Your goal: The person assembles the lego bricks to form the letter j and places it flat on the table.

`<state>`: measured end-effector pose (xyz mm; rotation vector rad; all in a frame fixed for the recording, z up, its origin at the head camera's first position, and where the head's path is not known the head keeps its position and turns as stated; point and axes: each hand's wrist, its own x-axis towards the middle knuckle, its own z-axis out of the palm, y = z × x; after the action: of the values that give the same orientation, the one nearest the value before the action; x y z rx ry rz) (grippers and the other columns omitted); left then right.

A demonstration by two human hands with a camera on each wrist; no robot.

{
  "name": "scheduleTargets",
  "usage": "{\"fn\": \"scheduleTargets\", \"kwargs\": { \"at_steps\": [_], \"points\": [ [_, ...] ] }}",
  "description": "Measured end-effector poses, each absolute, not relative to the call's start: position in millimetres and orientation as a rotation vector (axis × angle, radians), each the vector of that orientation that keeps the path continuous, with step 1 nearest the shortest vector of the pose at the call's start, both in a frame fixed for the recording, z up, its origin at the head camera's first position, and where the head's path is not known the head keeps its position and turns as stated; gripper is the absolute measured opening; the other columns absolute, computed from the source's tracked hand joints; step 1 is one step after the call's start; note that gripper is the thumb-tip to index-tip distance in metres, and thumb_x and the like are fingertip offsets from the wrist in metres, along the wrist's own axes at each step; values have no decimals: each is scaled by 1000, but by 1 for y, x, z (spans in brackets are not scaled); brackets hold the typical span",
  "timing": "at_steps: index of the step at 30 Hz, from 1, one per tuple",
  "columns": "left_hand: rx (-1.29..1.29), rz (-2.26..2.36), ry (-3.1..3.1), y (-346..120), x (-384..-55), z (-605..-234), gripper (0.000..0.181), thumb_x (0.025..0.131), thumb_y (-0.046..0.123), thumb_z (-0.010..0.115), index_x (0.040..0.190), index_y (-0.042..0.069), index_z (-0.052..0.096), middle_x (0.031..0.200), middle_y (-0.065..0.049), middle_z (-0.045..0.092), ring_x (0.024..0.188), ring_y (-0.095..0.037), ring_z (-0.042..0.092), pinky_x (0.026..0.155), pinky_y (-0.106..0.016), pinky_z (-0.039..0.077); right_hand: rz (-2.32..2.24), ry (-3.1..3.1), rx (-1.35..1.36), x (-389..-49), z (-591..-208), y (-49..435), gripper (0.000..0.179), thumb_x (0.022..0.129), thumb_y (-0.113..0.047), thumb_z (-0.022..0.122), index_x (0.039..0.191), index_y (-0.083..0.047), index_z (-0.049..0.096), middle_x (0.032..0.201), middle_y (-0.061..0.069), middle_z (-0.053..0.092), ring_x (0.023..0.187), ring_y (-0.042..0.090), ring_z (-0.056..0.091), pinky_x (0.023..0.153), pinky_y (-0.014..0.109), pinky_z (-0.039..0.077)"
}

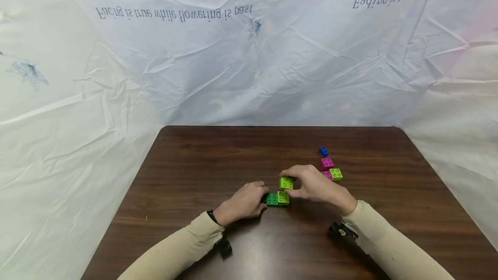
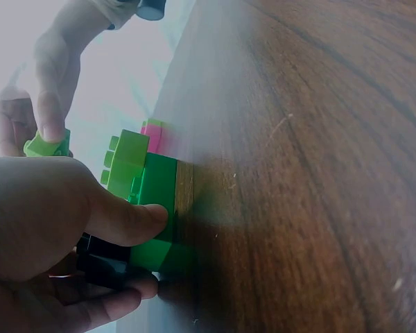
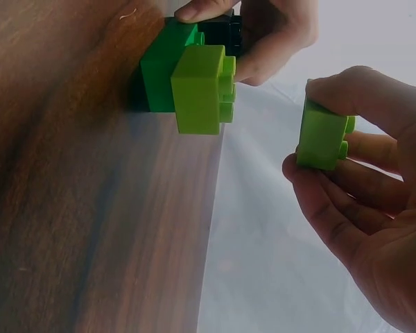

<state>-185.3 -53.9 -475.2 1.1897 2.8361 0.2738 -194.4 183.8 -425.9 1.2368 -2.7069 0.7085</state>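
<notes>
My left hand grips the left end of a small brick build, with its thumb along the side of a dark green brick. On top of that brick's right end sits a lime green brick. A black brick lies on the green one at the other end, mostly covered by the left fingers. Between thumb and fingertips my right hand pinches a second lime brick, studs facing up. It is held in the air above the build, apart from it.
To the right, beyond the right hand, lie a blue brick, a pink brick, another pink brick partly hidden by that hand, and a lime brick beside it. All rest on the brown wooden table. A white printed sheet hangs behind.
</notes>
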Motion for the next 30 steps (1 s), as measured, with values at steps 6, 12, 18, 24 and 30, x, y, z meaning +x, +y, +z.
{"fn": "scheduleTargets", "kwargs": {
  "at_steps": [6, 12, 18, 24, 30],
  "points": [
    [1194, 266, 2836, -54, -185, -476, 23, 86, 25, 75, 104, 13, 68, 94, 1, 59, 80, -9, 58, 65, -22, 49, 728, -2686, 1252, -193, -428, 183, 38, 82, -21, 78, 116, -8, 68, 110, 5, 71, 91, 11, 66, 73, 35, 56],
    [1198, 269, 2834, -54, -184, -476, 24, 86, 26, 75, 105, 13, 68, 95, 1, 59, 81, -9, 58, 67, -22, 50, 743, -2696, 1254, -193, -431, 181, 37, 81, -22, 78, 115, -8, 69, 109, 5, 71, 86, 7, 65, 70, 33, 56],
    [1201, 259, 2843, -54, -184, -476, 25, 86, 26, 75, 106, 13, 68, 94, 1, 59, 81, -9, 59, 69, -23, 51, 740, -2720, 1265, -192, -431, 181, 38, 82, -23, 78, 116, -8, 69, 109, 5, 71, 86, 7, 66, 69, 31, 56],
    [1196, 267, 2841, -54, -184, -475, 25, 86, 26, 75, 106, 13, 68, 94, 2, 58, 80, -9, 58, 68, -23, 50, 731, -2729, 1261, -192, -431, 181, 38, 82, -24, 78, 116, -9, 69, 108, 4, 71, 85, 6, 66, 68, 28, 55],
    [1199, 264, 2843, -54, -182, -474, 25, 86, 26, 75, 106, 13, 67, 93, 2, 57, 80, -9, 58, 69, -23, 51, 732, -2752, 1265, -190, -431, 180, 38, 82, -23, 78, 116, -9, 69, 109, 4, 71, 84, 5, 65, 69, 29, 56]
  ]
}}
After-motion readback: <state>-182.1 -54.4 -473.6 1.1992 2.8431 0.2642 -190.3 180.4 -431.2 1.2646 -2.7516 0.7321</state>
